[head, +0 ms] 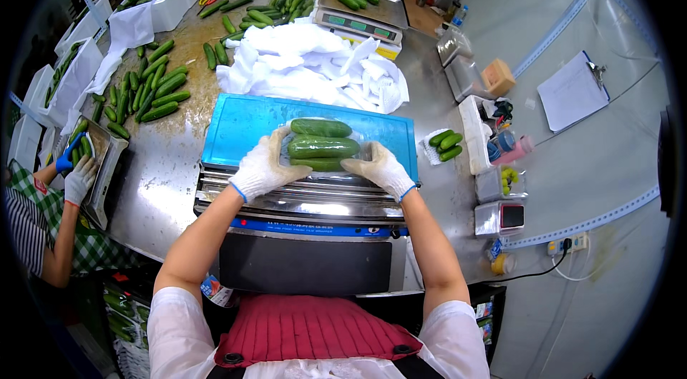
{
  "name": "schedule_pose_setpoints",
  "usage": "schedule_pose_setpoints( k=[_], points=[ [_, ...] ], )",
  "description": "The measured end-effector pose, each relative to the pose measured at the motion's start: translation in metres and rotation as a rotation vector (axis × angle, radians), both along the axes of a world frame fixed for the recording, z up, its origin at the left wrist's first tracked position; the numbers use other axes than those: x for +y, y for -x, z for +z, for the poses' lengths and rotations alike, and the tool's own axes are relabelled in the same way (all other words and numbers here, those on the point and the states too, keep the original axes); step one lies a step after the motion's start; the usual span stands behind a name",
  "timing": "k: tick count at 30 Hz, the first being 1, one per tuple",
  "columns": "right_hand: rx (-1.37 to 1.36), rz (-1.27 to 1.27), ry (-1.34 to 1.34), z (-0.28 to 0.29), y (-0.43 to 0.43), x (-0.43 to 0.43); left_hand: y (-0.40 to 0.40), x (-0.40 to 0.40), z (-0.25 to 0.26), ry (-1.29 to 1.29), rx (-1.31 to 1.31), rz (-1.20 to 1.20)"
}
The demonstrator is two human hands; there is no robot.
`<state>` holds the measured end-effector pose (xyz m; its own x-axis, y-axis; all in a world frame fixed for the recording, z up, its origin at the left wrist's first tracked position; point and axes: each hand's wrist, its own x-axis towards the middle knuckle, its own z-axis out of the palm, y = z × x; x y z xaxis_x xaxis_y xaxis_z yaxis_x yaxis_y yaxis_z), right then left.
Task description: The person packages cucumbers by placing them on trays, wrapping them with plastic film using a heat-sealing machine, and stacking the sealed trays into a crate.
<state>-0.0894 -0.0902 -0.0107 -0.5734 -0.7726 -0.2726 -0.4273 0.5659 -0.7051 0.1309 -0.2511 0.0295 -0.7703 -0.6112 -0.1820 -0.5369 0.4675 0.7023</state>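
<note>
Between my two gloved hands is a pack of cucumbers (323, 147), with shiny clear film over it. My left hand (268, 162), in a white knit glove, grips the pack's left end. On the right end, my right hand (380, 165) closes around the film, thumb at the near edge. The pack is held over a food film wrapper (300, 202), above its metal rollers and the near part of its blue top (252, 121). A black plate (306, 263) forms the machine's front. The pack's underside is hidden.
White foam netting (311, 62) is heaped behind the wrapper. Loose cucumbers (155, 84) cover the table's left. A small cucumber pack (445, 144) lies at right. Co-workers' hands are at a left scale (102, 164) and behind the far scale (359, 24). Bins (499, 183) line the right wall.
</note>
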Motion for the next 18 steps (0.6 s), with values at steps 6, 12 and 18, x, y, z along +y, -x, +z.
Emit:
schedule_pose_setpoints(
  k=[6, 12, 18],
  points=[
    [-0.328, -0.156, 0.204, 0.000, -0.004, 0.003, 0.008, -0.007, -0.022, -0.155, 0.185, 0.178],
    [-0.488, -0.211, 0.311, 0.021, -0.064, 0.067, -0.057, 0.049, -0.001, -0.306, 0.348, 0.140],
    [-0.495, -0.128, 0.136, -0.014, -0.132, 0.166, -0.141, 0.137, -0.075, -0.521, 0.367, 0.255]
  ],
)
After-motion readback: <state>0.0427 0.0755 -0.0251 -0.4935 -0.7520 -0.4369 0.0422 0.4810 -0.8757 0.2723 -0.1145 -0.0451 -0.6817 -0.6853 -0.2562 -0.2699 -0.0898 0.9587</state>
